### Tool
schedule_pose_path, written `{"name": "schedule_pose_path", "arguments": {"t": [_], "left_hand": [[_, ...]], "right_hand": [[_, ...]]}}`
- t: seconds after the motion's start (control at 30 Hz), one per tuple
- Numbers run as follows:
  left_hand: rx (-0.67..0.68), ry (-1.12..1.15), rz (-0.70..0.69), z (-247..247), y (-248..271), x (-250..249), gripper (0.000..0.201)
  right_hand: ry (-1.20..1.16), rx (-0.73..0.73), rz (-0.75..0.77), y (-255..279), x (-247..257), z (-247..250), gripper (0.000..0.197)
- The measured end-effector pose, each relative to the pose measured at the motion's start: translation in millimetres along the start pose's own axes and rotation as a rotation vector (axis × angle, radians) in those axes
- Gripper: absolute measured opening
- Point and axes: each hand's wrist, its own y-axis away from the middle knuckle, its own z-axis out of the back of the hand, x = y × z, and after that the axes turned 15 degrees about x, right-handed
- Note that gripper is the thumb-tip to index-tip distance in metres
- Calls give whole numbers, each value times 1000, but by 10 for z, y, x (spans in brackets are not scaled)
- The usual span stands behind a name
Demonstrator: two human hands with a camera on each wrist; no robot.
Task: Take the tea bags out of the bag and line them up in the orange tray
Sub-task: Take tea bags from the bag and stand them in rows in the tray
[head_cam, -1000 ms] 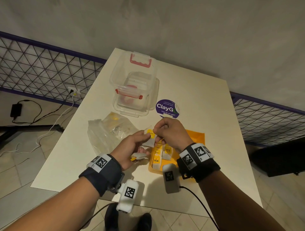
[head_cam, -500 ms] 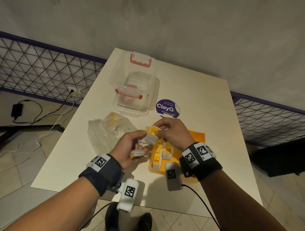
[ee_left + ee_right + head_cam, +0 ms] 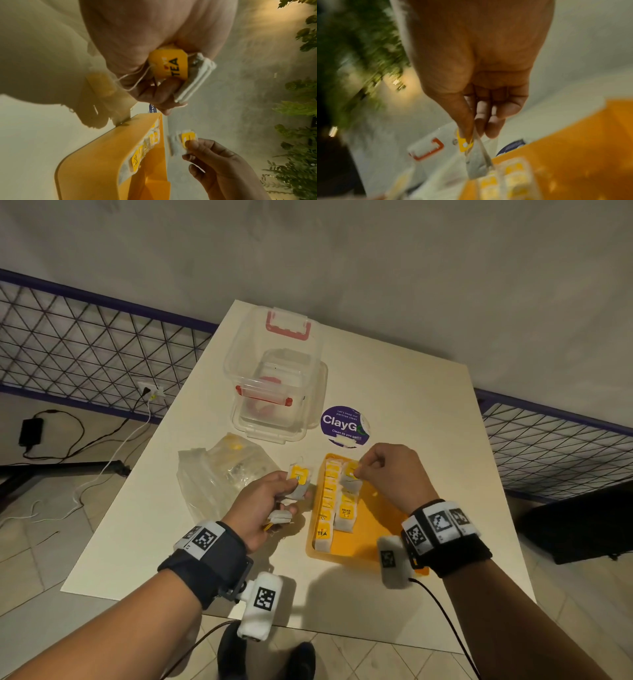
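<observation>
Tea bags already stand in two rows inside the orange tray (image 3: pixel 368 537), one row against its left wall and a shorter second row just beside it, each bag with its long axis running along the tray's length. The right hand (image 3: pixel 394 470) hangs over the far end of that second row; its thumb and forefinger pinch the yellow tag of one tea bag (image 3: pixel 351 477), and the pouch dangles straight down from the fingers (image 3: pixel 467 129), its lower edge touching or almost touching the last bag in the row, though the blur in the right wrist view leaves that unclear. So the open slot lies directly below and slightly beyond these fingers, and this hand is plainly the nearer one for the placing. By my reading, the coming move turns on lowering the pouch so it settles parallel to its neighbours rather than across them. The left hand (image 3: pixel 265 505) sits just left of the tray's wall, over the desk (image 3: pixel 411 405); its curled fingers (image 3: pixel 159 93) clasp a small stack of spare tea bags (image 3: pixel 193 75), with another tagged bag (image 3: pixel 299 477) held up at the fingertips. The plastic bag (image 3: pixel 219 474) lies crumpled beyond and to the left of that hand, with some yellow showing through it. A clear storage box (image 3: pixel 274 392) and a round purple sticker (image 3: pixel 344 424) lie farther off, past both hands.
</observation>
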Motion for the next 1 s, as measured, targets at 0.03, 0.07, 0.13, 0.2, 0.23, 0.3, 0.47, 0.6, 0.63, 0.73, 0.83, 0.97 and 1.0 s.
{"name": "schedule_pose_path", "arguments": {"t": [0.03,0.07,0.13,0.2,0.23,0.3,0.47,0.6,0.63,0.73,0.83,0.97,1.0], "left_hand": [[-4,-3,3,4,2,5,7],[-9,-10,6,7,1,8,8],[-23,-33,11,25,-6,18,9],[-34,-52,13,47,-15,27,10],[-35,-62,13,56,-18,31,10],[-34,-84,15,64,-22,36,10],[-36,-93,22,52,-23,44,11],[-28,-85,22,40,-10,37,10],[-26,-81,21,37,-6,33,9],[-23,-78,22,35,-2,32,8],[-19,-87,25,41,1,50,11],[-13,-70,22,21,14,47,11],[-13,-72,23,17,17,47,11]], "right_hand": [[90,4,-1,13,-33,5,14],[128,21,-5,29,-59,12,18],[145,54,-21,51,-109,33,20],[166,79,-42,65,-141,52,16],[178,95,-44,69,-154,61,13],[130,123,-26,74,-165,74,11],[-97,222,-13,95,-175,49,12],[-120,342,-106,96,-249,-44,11],[-137,377,-143,96,-273,-72,11],[-188,464,-250,101,-342,-170,9],[-261,487,-325,84,-426,-279,7],[-322,428,-333,57,-476,-369,8],[-308,404,-337,47,-480,-383,7]]}}
